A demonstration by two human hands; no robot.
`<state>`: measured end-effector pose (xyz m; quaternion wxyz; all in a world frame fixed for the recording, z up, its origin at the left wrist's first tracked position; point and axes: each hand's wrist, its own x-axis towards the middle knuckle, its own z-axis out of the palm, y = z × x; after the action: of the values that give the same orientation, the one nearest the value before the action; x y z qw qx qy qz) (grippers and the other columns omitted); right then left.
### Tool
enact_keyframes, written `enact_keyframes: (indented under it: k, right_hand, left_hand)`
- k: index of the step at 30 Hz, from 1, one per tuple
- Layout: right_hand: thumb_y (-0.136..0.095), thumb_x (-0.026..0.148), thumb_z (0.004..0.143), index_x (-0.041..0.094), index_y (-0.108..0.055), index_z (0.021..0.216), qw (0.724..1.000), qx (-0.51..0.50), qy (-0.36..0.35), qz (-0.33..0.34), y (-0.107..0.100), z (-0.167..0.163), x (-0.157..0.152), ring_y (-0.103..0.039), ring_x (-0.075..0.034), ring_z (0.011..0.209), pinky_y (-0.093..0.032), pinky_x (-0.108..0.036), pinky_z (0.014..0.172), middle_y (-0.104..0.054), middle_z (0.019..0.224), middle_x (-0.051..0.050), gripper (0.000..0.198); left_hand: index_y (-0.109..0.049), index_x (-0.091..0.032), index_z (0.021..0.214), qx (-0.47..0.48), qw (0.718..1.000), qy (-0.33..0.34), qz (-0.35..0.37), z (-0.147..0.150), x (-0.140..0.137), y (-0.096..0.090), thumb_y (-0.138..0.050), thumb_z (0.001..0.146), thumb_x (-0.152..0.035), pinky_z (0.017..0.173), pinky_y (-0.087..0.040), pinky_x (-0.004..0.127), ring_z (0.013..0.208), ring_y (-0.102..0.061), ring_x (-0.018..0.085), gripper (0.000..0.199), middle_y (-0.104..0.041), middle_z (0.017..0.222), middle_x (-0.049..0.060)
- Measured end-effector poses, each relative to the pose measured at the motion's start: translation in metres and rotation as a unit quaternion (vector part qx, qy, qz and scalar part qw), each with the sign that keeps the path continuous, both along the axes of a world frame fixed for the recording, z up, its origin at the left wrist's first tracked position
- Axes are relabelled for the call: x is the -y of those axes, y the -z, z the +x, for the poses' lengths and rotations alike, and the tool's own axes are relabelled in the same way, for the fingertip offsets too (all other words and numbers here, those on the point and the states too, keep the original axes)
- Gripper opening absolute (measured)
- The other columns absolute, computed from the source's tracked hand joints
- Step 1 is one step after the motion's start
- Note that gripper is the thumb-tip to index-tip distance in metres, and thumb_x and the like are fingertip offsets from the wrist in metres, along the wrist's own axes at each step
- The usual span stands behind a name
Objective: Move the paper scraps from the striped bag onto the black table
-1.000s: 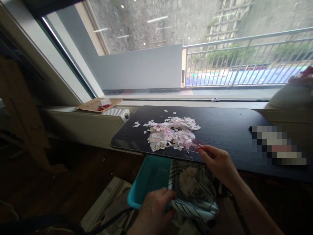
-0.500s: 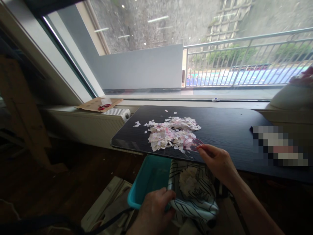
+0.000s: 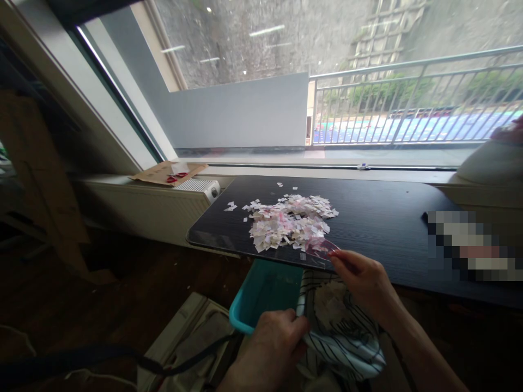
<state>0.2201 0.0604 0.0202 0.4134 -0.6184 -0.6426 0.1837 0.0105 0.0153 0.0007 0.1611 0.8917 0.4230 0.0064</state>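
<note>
On the dark tabletop lies a heap of small white and pinkish paper squares [image 3: 281, 220]. My right hand [image 3: 365, 275] pinches a clear pink plastic piece [image 3: 321, 247] at the heap's near right edge; its exact kind is unclear. Below the table's front edge, my left hand [image 3: 275, 340] is closed on the rim of a striped cloth bag [image 3: 347, 348], which gapes upward. Inside the bag shows a pile of paper bits [image 3: 333, 300]. A turquoise plastic basin [image 3: 241, 321] stands beside the bag, partly under the tabletop and partly hidden by my left hand.
The black table [image 3: 379, 218] meets the windowsill. A blurred-out object [image 3: 469, 245] lies at its right. A brown paper envelope [image 3: 155, 173] with red-handled scissors [image 3: 177, 177] rests on the sill above a radiator [image 3: 155, 209]. A dark strap [image 3: 163, 370] crosses the lower left.
My left hand, the bag and the basin have shifted right. My right hand has drawn the pink plastic piece slightly toward the table's front edge.
</note>
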Motion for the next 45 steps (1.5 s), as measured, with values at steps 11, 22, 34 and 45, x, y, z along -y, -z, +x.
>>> enact_keyframes:
  k: [11,22,34,45]
  right_hand:
    - [-0.054,0.038,0.081,0.018,-0.073,0.087,1.000,-0.028,-0.002,0.010,0.002,0.000,0.000,-0.067,-0.019,0.073,-0.051,-0.026,0.065,-0.074,0.084,-0.005,0.028]
    - [-0.054,0.038,0.079,0.017,-0.074,0.085,1.000,-0.008,0.008,0.003,-0.001,0.006,-0.001,-0.067,-0.020,0.069,-0.051,-0.027,0.062,-0.074,0.080,-0.005,0.029]
    - [-0.054,0.039,0.079,0.018,-0.074,0.087,1.000,-0.004,0.015,-0.019,-0.003,0.006,-0.001,-0.068,-0.020,0.068,-0.050,-0.027,0.062,-0.074,0.079,-0.005,0.031]
    - [-0.054,0.042,0.078,0.018,-0.074,0.090,0.997,-0.020,0.053,-0.049,0.001,0.011,-0.008,-0.067,-0.021,0.071,-0.049,-0.029,0.065,-0.074,0.079,-0.005,0.034]
  left_hand:
    - [-0.060,-0.022,0.092,0.030,1.000,0.001,-0.007,0.004,-0.002,-0.004,-0.064,0.079,-0.017,0.064,-0.042,0.025,0.078,-0.062,0.020,0.014,-0.065,0.084,0.000]
    - [-0.063,-0.022,0.095,0.038,0.997,-0.044,-0.056,-0.005,0.006,0.008,-0.062,0.074,-0.009,0.069,-0.043,0.025,0.081,-0.062,0.019,0.025,-0.065,0.087,0.002]
    - [-0.063,-0.022,0.095,0.046,0.996,-0.056,-0.060,-0.005,0.008,0.010,-0.062,0.073,-0.009,0.070,-0.043,0.025,0.082,-0.062,0.019,0.026,-0.064,0.087,0.001]
    - [-0.062,-0.022,0.096,0.053,0.996,-0.051,-0.059,-0.006,0.009,0.012,-0.062,0.073,-0.009,0.069,-0.043,0.026,0.081,-0.061,0.019,0.027,-0.064,0.088,0.001]
